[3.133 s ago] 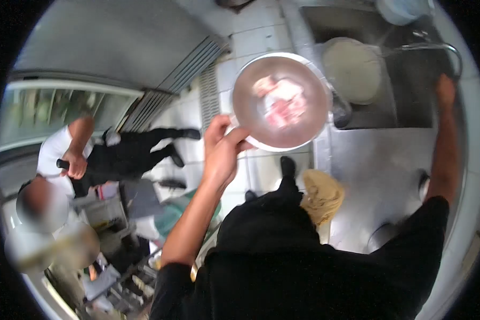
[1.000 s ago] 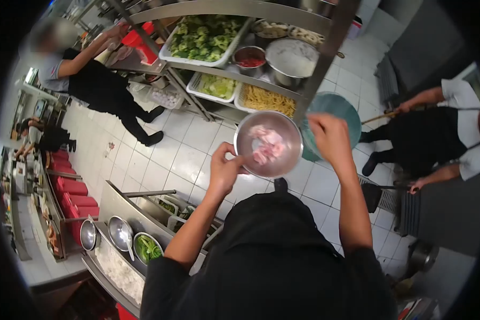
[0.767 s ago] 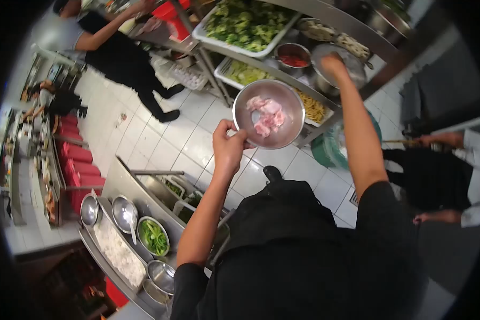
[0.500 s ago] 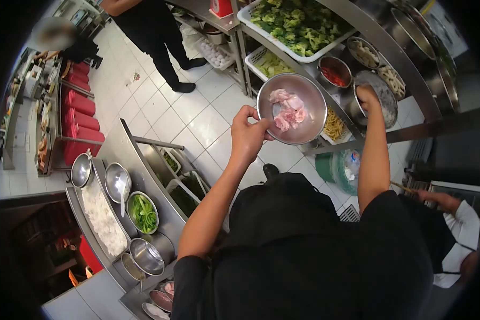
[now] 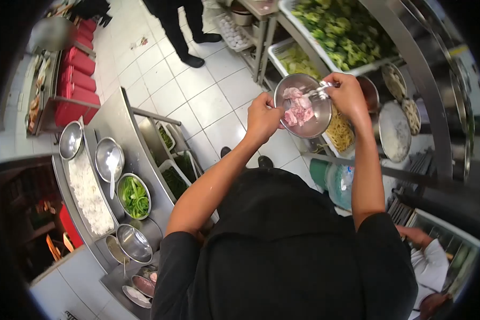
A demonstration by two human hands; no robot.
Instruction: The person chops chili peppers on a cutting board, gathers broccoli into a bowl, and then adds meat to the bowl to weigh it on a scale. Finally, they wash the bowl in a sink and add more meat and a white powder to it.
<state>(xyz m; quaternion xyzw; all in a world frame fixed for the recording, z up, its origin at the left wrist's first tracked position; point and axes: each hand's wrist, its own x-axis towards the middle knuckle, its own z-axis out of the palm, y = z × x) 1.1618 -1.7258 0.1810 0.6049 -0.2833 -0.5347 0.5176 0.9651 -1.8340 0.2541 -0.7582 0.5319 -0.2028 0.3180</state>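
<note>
My left hand (image 5: 265, 118) pinches the left rim of a steel bowl (image 5: 321, 120), raised in front of me and tilted toward me. Several pieces of pale pink raw meat (image 5: 300, 111) lie inside it. From the right, my right hand (image 5: 348, 97) grips a metal spoon (image 5: 325, 87), its end reaching over the bowl and the meat. White stuff shows near the spoon's tip. Below and right of that hand is a round pan of white powder (image 5: 394, 130).
Broccoli fills a white basket (image 5: 352, 68) on the rack ahead, with yellow noodles (image 5: 340, 130) lower down. A steel counter at left bears a tray of white rice (image 5: 90, 200), greens (image 5: 134, 197) and bowls. One person (image 5: 178, 26) stands ahead; another (image 5: 429, 261) is at lower right.
My right hand has come from the containers on the right to over the bowl, now with a spoon in it. The bowl has shifted slightly right, still in my left hand.
</note>
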